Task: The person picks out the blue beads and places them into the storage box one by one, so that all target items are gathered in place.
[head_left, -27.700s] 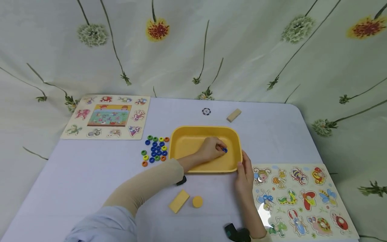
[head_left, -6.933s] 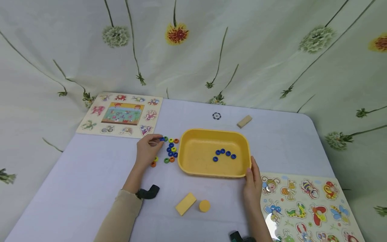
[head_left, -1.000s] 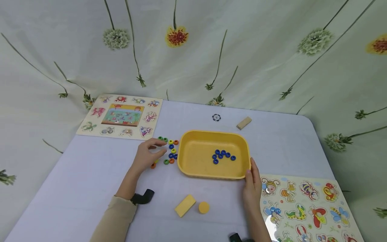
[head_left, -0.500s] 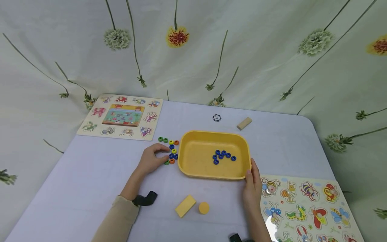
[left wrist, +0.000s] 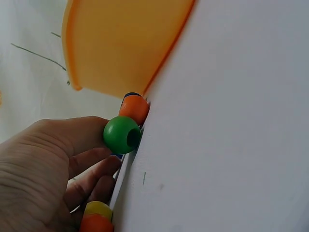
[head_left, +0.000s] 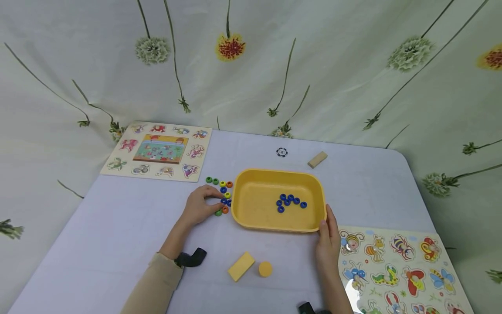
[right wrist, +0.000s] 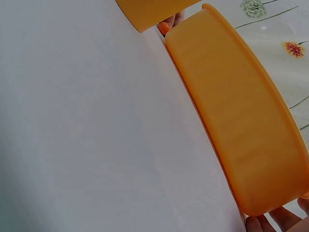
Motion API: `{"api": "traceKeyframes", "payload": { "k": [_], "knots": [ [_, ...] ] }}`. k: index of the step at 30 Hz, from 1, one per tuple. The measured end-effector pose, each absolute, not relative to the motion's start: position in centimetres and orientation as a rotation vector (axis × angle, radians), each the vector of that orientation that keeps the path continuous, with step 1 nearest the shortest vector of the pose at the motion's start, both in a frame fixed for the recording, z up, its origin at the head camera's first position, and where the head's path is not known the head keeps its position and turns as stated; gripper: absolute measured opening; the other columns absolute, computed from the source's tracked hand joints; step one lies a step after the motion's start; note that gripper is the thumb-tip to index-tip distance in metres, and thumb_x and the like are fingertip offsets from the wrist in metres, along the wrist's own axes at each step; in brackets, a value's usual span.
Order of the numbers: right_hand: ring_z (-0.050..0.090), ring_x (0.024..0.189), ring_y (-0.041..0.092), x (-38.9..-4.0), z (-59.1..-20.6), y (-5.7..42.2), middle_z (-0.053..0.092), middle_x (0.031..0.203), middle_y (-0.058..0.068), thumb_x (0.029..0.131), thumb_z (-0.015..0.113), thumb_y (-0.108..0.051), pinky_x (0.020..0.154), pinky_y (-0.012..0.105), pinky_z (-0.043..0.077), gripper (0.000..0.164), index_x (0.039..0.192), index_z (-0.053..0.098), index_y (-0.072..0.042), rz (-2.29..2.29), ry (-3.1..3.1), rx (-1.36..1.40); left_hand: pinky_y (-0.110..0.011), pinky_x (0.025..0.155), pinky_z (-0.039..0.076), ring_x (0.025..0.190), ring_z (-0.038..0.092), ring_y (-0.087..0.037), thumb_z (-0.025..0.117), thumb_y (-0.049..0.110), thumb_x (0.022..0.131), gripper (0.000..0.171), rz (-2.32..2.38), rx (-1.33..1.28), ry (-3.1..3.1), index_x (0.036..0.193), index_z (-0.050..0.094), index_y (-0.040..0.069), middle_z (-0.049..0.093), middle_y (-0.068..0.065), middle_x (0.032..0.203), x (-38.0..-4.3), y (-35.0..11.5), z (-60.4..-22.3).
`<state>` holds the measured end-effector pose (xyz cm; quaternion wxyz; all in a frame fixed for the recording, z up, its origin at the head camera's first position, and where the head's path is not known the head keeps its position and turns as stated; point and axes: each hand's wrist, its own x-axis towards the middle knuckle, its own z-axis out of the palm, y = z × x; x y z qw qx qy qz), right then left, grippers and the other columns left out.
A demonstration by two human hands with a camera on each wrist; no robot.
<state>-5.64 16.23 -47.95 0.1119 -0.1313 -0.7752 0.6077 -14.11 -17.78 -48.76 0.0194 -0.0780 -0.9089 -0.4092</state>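
In the head view my left hand [head_left: 201, 204] is at the loose beads left of the yellow tray [head_left: 251, 222], thumb and fingertips closing around a blue bead [head_left: 224, 201]. The left wrist view shows a green bead [left wrist: 120, 135] against the thumb and an orange bead [left wrist: 135, 108] beyond it; the blue bead is mostly hidden there. Several blue beads [head_left: 287, 202] lie inside the tray. My right hand [head_left: 328, 240] grips the tray's right end, thumb at the rim; in the right wrist view its fingers [right wrist: 285, 218] touch the tray's end wall.
Green beads [head_left: 212, 180], yellow beads and orange beads lie beside the tray's left wall. A rectangular block [head_left: 241, 266] and a round yellow piece [head_left: 265, 269] sit in front. Behind are a poker chip [head_left: 281, 152] and a wooden block [head_left: 317, 159]. Picture puzzle boards [head_left: 157, 150] flank the tray.
Over the last second my left hand has come down and right, from open above the beads to the blue bead. Nearby green and orange beads shifted slightly. Blue beads in the tray have increased since earlier.
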Motion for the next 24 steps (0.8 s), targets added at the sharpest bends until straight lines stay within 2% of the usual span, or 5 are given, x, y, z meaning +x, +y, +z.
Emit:
{"api": "traceKeyframes", "payload": {
  "k": [5,8,14,19,24],
  "knots": [
    [0.028,0.128,0.0,-5.6,-47.9,16.3,0.035,0.136,-0.019,0.095,0.034,-0.033,0.104,0.02,0.026,0.04,0.135,0.033,-0.032,1.785,-2.274,-0.393,-0.039,0.087,0.041,0.094,0.053,-0.017,0.073,0.022,0.071,0.019,-1.261,-0.252,-2.812,0.089,0.068,0.017,0.061,0.003,0.093,-14.1,-17.7,-48.8],
    [0.028,0.128,0.0,-5.6,-48.0,16.3,0.035,0.136,-0.02,0.095,0.034,-0.032,0.103,0.017,0.026,0.04,0.135,0.033,-0.032,1.795,-2.264,-0.397,-0.037,0.087,0.042,0.093,0.054,-0.016,0.072,0.024,0.073,0.019,-1.301,-0.189,-2.799,0.09,0.067,0.018,0.061,0.003,0.093,-14.1,-17.8,-48.5],
    [0.028,0.128,0.001,-5.6,-47.9,16.3,0.034,0.137,-0.018,0.096,0.034,-0.03,0.104,0.019,0.026,0.039,0.135,0.032,-0.033,1.82,-2.261,-0.403,-0.035,0.081,0.047,0.086,0.055,-0.014,0.069,0.023,0.076,0.023,-1.409,-0.072,-2.648,0.097,0.064,0.016,0.063,0.001,0.092,-13.7,-17.5,-46.2],
    [0.027,0.128,0.0,-5.6,-47.8,16.3,0.033,0.137,-0.02,0.096,0.034,-0.029,0.106,0.024,0.024,0.039,0.133,0.032,-0.038,1.824,-2.264,-0.404,-0.034,0.079,0.049,0.082,0.058,-0.013,0.069,0.018,0.076,0.027,-1.54,-0.248,-2.502,0.102,0.063,0.01,0.064,-0.002,0.094,-14.0,-16.2,-43.6],
    [0.027,0.128,-0.001,-5.7,-47.9,16.2,0.033,0.137,-0.021,0.096,0.033,-0.03,0.105,0.024,0.024,0.039,0.135,0.031,-0.036,1.83,-2.269,-0.406,-0.031,0.078,0.05,0.081,0.057,-0.011,0.068,0.018,0.078,0.023,-1.611,-0.414,-2.529,0.1,0.064,0.013,0.063,0.0,0.093,-15.1,-14.1,-41.7]
  ]
}}
